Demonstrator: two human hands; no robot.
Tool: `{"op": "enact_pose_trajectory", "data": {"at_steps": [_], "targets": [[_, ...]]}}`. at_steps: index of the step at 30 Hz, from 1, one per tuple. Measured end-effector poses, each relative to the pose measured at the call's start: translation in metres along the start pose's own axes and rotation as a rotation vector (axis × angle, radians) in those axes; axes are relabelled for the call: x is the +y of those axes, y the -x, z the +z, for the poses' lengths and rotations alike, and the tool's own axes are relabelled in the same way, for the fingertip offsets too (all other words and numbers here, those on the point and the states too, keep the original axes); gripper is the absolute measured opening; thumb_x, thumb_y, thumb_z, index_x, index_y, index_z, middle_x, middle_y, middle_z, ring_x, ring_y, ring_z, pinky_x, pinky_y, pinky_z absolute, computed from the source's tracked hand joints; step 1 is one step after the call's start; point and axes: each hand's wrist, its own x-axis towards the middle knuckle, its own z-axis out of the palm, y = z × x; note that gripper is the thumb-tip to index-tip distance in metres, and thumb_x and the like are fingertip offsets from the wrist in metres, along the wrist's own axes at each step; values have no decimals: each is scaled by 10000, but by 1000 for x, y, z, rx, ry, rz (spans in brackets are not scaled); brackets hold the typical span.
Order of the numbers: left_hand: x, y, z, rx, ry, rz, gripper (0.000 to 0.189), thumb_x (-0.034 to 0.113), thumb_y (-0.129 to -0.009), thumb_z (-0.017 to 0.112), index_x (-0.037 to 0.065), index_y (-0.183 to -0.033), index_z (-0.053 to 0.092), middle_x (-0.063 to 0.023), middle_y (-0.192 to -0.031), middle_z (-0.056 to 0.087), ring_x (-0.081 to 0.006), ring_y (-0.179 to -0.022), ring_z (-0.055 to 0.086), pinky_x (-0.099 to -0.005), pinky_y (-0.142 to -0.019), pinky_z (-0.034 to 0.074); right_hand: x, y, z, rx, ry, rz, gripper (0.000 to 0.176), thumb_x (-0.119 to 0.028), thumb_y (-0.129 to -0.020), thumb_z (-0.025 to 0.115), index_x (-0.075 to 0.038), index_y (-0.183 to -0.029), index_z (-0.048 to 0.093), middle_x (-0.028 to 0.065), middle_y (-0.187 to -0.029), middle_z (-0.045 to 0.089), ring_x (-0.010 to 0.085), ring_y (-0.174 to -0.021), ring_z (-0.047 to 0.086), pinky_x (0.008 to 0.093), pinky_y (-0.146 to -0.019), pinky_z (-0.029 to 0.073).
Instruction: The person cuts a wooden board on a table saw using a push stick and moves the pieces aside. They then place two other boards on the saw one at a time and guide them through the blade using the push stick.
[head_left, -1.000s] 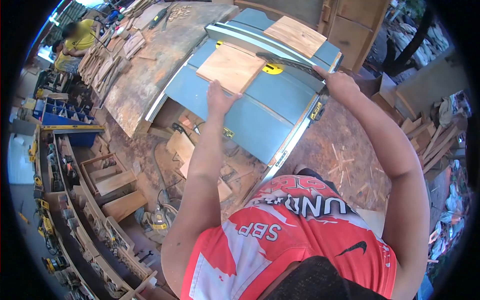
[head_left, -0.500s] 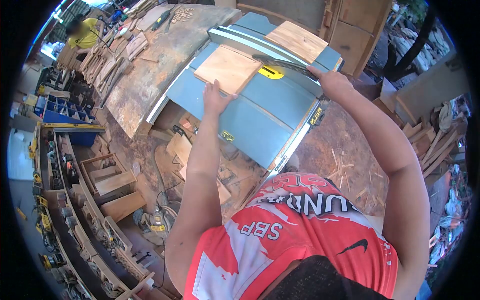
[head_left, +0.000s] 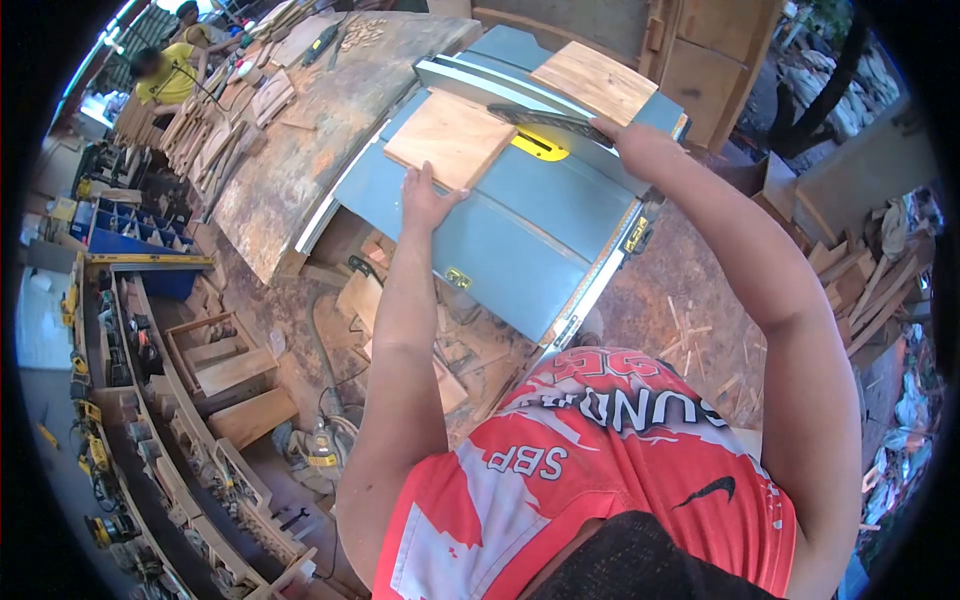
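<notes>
My right hand (head_left: 640, 150) is closed around the end of a long dark push stick (head_left: 555, 120). The stick's far tip meets the right corner of a flat square wooden board (head_left: 450, 138). This board lies on the blue-grey table of a table saw (head_left: 530, 255), beside the long metal fence (head_left: 500, 85). Against the board's near edge rests my left hand (head_left: 430, 203), its fingers extended and the thumb apart. To the right of the board is the yellow throat plate (head_left: 540, 144) with its slot. A second wooden board (head_left: 595, 80) lies beyond the fence.
A worn wooden worktable (head_left: 310, 140) adjoins the saw on the left, with wood pieces piled at its far end. Another person in a yellow shirt (head_left: 168, 82) is there. Tool racks (head_left: 180, 400) stand at lower left; wood scraps (head_left: 870, 280) lie at right.
The board has slid slightly left along the fence, and the push stick and my right hand have shifted left too. A second person now shows at the upper left.
</notes>
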Motion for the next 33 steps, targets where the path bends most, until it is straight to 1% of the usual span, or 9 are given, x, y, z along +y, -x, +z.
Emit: {"op": "enact_pose_trajectory", "data": {"at_steps": [3,5,16,19,21,24,27,30,33], "targets": [[4,-1,-6,-26,-9,-16,1120,602,-661,808,-22,-1471,351,-353,-1505,299,-424,-1450,254,-478,-1191,202,-6,-10,-4,51,-13,-17,671,-20,-940,405,-352,-1517,320,179,-1099,671,353,-988,677,454,-834,547],[3,-3,-7,-25,-18,-28,1123,605,-659,807,-23,-1471,351,-350,-1507,298,-420,-1453,250,-474,-1193,199,-10,-21,-5,59,-22,-37,570,-58,-971,377,-278,-1497,390,177,-1108,679,336,-1040,669,457,-882,531],[15,-13,-27,-93,-125,-72,1076,565,-672,789,-42,-1455,368,-317,-1515,308,-399,-1454,249,-468,-1188,210,-33,-61,-23,26,13,-49,528,-107,-1002,402,-316,-1486,410,156,-1175,657,315,-1083,658,445,-896,529],[15,-24,-22,-100,-258,-41,1017,561,-696,756,25,-1475,381,-310,-1497,336,-397,-1443,266,-480,-1174,227,-41,-79,-27,7,19,-61,526,-111,-1004,404,-320,-1486,409,149,-1182,655,311,-1094,653,441,-903,528],[20,-27,-27,-181,-285,25,947,564,-722,722,136,-1498,388,-311,-1499,324,-423,-1434,266,-493,-1165,237,-44,-91,-28,-19,21,-62,522,-114,-1005,404,-320,-1484,412,148,-1191,652,309,-1100,650,439,-908,527],[23,-28,-30,-211,-322,-10,894,578,-744,708,222,-1501,392,-315,-1525,268,-460,-1431,249,-519,-1165,226,-52,-109,-26,64,9,-98,526,-103,-998,411,-315,-1478,420,138,-1228,643,307,-1105,647,440,-906,529],[12,-30,-26,-142,-264,-63,899,610,-754,701,219,-1501,389,-316,-1552,196,-492,-1426,229,-543,-1164,216,-66,-131,-33,83,-29,-125,521,-113,-992,416,-312,-1474,427,133,-1258,633,307,-1110,644,447,-906,529],[-6,-20,-20,-73,-188,-45,917,643,-756,696,220,-1506,379,-315,-1565,152,-493,-1432,213,-556,-1163,210,-87,-160,-48,69,-4,-155,639,-29,-941,418,-330,-1503,378,165,-1221,649,322,-1052,660,446,-882,518],[-12,-1,-15,-46,-159,-63,942,650,-753,700,215,-1517,362,-317,-1577,114,-500,-1454,149,-559,-1169,194,-126,-232,-49,92,-41,-307,622,-57,-948,437,-336,-1501,379,176,-1247,633,328,-1080,645,456,-920,498]]}}
